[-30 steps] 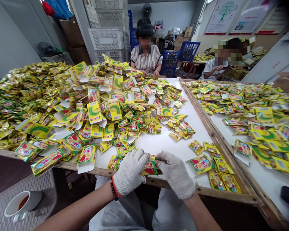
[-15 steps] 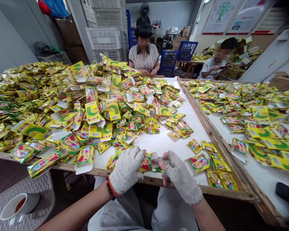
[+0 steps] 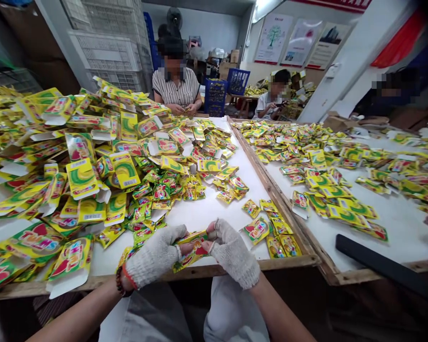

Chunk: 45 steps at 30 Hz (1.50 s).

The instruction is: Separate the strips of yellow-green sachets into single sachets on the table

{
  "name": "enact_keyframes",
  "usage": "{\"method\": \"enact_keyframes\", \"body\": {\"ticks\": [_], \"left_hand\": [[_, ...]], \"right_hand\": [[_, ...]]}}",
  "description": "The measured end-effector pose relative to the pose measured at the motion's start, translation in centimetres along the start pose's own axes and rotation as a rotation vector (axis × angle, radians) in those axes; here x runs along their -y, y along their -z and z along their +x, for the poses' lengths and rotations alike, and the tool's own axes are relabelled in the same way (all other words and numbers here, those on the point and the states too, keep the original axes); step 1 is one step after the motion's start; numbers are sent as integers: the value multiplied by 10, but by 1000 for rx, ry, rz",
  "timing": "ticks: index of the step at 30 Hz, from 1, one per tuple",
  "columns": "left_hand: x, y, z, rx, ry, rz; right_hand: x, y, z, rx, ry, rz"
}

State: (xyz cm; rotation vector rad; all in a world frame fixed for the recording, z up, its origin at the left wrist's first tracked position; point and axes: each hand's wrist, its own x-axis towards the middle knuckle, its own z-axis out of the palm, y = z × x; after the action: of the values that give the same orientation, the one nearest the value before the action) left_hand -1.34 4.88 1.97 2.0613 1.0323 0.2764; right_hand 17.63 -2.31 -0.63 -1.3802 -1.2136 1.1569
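Observation:
My left hand [image 3: 155, 256], in a white knit glove with cut-off fingertips, and my right hand [image 3: 233, 254], in a matching glove, meet near the table's front edge. Between them, both pinch a yellow and red foil sachet strip [image 3: 190, 249]. Its lower end hangs toward a few loose sachets [image 3: 142, 235] by my left hand. A large heap of yellow sachets and flattened printed cartons [image 3: 74, 180] spreads over the white table [image 3: 199, 213] to the left and ahead. Several loose sachets [image 3: 256, 230] lie right of my right hand.
A wooden rail [image 3: 281, 204] divides this table from a second white table [image 3: 342, 237] heaped with sachets, where a black bar [image 3: 381, 266] lies. Across the table, a seated person [image 3: 176, 85] works with both hands. Another person [image 3: 273, 99] sits farther back, near blue crates [image 3: 216, 97].
The whole scene has shifted left in view as my head turned right. My hands have closed together, and the sachet strip now stretches between them.

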Motion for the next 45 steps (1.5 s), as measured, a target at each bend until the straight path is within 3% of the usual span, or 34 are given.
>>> {"method": "enact_keyframes", "body": {"ticks": [3, 5, 6, 8, 11, 13, 16, 18, 21, 27, 32, 38, 41, 45], "left_hand": [[-8, -9, 26, 29, -77, -67], [-11, -12, 51, -40, -154, -40], [-10, -12, 64, -109, -169, 8], [-7, -10, 93, -254, -137, 169], [2, -12, 129, -329, -102, 496], [6, -18, 142, -287, -121, 675], [6, -30, 138, -213, -161, 790], [2, -36, 123, -166, -237, 814], [-1, -38, 100, -129, -311, 819], [8, -21, 83, -219, -110, 800], [11, -1, 79, -406, -85, 867], [4, -15, 100, -168, -260, 639], [0, -22, 117, -120, -211, 533], [3, -19, 127, -188, -83, 432]], "right_hand": [[-2, 33, 7, -73, 19, -73], [2, 67, 10, -319, 51, 13], [5, 86, 10, -507, 92, 103], [10, 122, 11, -777, 242, 355], [4, 157, 14, -853, 281, 452], [-9, 163, 21, -758, 139, 225], [-29, 159, 40, -520, -117, -388], [-39, 156, 56, -422, -182, -766], [-45, 153, 76, -356, -188, -974], [-36, 138, 80, -250, -197, -1033], [-21, 117, 57, -353, -34, -987], [-19, 76, 40, -338, -31, -533], [-23, 63, 36, -326, 6, -425], [-24, 64, 30, -284, -11, -440]]}}
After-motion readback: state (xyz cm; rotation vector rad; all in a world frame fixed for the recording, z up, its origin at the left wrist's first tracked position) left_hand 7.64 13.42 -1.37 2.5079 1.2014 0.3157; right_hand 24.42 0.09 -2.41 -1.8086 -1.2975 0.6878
